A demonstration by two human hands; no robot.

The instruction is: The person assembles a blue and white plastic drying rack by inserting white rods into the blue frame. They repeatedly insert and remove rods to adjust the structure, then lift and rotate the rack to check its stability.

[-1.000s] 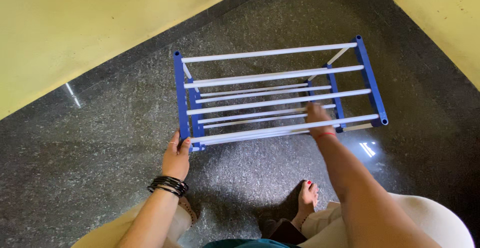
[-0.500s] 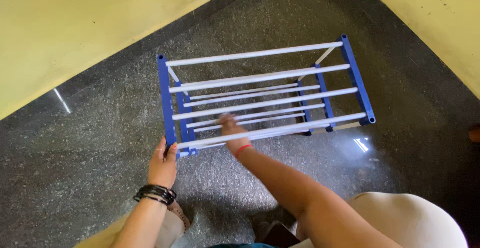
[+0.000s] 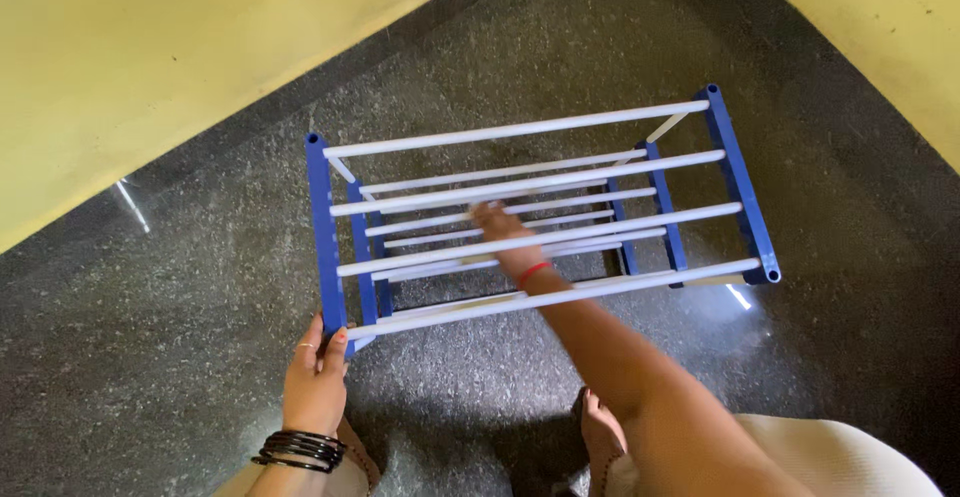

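While I stand over it: the blue and white rack sits on the dark speckled floor, near the yellow wall at the floor's far left edge.
Rack's long axis: its white rods run left to right, climbing a little toward the far right; the blue end frames run crossways.
Left hand: low at the rack's near left corner, fingers curled shut around the foot of the blue end frame, black bangles at the wrist.
Right hand: forearm stretched forward, reaching down between the top rods, a red thread on the wrist; fingers rest on a lower rod, though I cannot tell whether they grip it.
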